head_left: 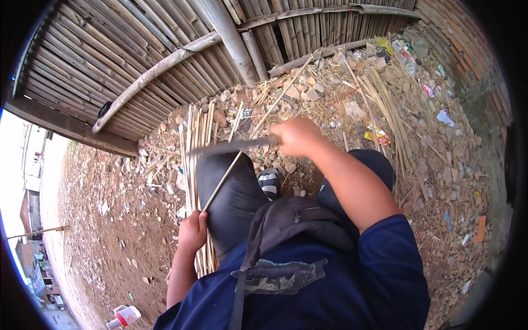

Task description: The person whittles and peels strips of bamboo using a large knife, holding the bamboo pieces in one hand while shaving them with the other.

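A long thin bamboo strip (224, 177) slants from my left hand across my left thigh and up toward the bamboo wall. My left hand (192, 231) is closed round its near end, beside my left knee. In my right hand (297, 136) I grip a machete (234, 147) by its handle. Its dark blade points left and crosses the strip above my knee; whether the edge touches the strip I cannot tell. Beside my left leg lies a bundle of bamboo strips (190, 165), partly hidden by my leg and left hand.
Another pile of bamboo strips (388, 113) lies on the right. Stones and litter cover the ground before a bamboo wall (159, 49), with a brick wall (467, 38) at far right. A dark waist bag (297, 223) rests on my lap. A white-and-red container (125, 315) stands lower left.
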A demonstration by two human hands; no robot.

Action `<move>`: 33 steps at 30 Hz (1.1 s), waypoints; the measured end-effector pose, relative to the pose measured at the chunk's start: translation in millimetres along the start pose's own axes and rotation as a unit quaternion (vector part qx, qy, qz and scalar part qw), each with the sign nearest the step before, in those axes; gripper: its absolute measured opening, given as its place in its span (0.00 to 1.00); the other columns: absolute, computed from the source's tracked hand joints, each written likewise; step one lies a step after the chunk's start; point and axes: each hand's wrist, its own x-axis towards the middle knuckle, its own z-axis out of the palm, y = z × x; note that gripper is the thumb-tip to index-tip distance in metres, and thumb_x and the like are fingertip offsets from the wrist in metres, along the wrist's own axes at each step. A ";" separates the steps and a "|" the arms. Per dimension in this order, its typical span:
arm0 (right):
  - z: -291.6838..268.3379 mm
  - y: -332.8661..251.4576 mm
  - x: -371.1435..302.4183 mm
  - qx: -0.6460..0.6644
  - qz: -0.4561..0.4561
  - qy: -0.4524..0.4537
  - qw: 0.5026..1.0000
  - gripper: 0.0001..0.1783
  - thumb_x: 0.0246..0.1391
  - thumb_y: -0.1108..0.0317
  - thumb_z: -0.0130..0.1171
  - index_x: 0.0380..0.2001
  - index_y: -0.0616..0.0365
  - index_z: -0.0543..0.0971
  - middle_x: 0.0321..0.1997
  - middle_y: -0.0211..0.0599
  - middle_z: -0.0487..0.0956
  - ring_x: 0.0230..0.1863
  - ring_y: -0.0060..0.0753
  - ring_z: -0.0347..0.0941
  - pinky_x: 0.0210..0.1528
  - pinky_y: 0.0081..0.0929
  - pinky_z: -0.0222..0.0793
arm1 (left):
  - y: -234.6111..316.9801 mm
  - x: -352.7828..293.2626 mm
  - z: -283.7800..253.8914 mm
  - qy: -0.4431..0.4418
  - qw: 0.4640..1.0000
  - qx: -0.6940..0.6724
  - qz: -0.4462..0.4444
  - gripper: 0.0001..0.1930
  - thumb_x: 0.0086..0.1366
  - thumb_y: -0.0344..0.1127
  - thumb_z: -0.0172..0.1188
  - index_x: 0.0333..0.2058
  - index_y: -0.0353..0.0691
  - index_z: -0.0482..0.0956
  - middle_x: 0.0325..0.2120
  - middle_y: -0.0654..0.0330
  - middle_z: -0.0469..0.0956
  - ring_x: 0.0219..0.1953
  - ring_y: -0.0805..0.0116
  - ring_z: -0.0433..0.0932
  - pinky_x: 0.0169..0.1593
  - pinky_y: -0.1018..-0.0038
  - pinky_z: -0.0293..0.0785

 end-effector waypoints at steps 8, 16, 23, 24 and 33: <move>-10.0 41.0 25.1 0.139 0.174 0.012 0.975 0.10 0.58 0.65 0.60 0.42 0.52 0.82 0.35 0.39 0.83 0.38 0.37 0.82 0.42 0.40 0.77 | 2.3 -4.7 -16.8 -0.020 0.999 0.026 -0.025 0.20 0.76 0.43 0.49 0.27 0.34 0.72 0.21 0.38 0.76 0.29 0.32 0.77 0.34 0.45 0.71; -3.9 62.9 23.0 0.137 0.076 0.016 0.988 0.12 0.48 0.64 0.65 0.37 0.53 0.82 0.40 0.45 0.85 0.42 0.49 0.82 0.46 0.43 0.76 | -25.4 -8.8 -8.3 -0.032 0.999 -0.038 -0.012 0.21 0.77 0.42 0.48 0.27 0.33 0.71 0.20 0.39 0.74 0.27 0.33 0.75 0.32 0.49 0.70; -16.7 -6.7 -2.8 -0.020 0.032 0.013 0.999 0.09 0.50 0.66 0.63 0.37 0.48 0.83 0.38 0.41 0.84 0.42 0.46 0.82 0.44 0.45 0.77 | -19.6 -13.0 -22.0 -0.054 0.997 -0.042 -0.029 0.22 0.77 0.45 0.45 0.29 0.32 0.73 0.22 0.38 0.75 0.29 0.33 0.76 0.34 0.49 0.70; -21.1 -19.4 -10.1 -0.062 -0.002 0.006 0.998 0.09 0.52 0.67 0.61 0.38 0.48 0.82 0.39 0.42 0.84 0.42 0.46 0.82 0.45 0.46 0.77 | -19.8 -13.4 -21.2 -0.046 0.998 -0.021 -0.028 0.21 0.77 0.44 0.46 0.29 0.33 0.73 0.22 0.39 0.76 0.29 0.33 0.76 0.34 0.48 0.70; -26.0 48.2 15.9 0.079 0.139 0.070 0.985 0.11 0.55 0.67 0.59 0.42 0.52 0.82 0.36 0.43 0.83 0.38 0.42 0.82 0.42 0.43 0.77 | -29.0 -14.9 -24.0 -0.031 0.999 -0.011 -0.023 0.20 0.76 0.44 0.48 0.28 0.35 0.73 0.22 0.39 0.76 0.28 0.33 0.77 0.33 0.48 0.71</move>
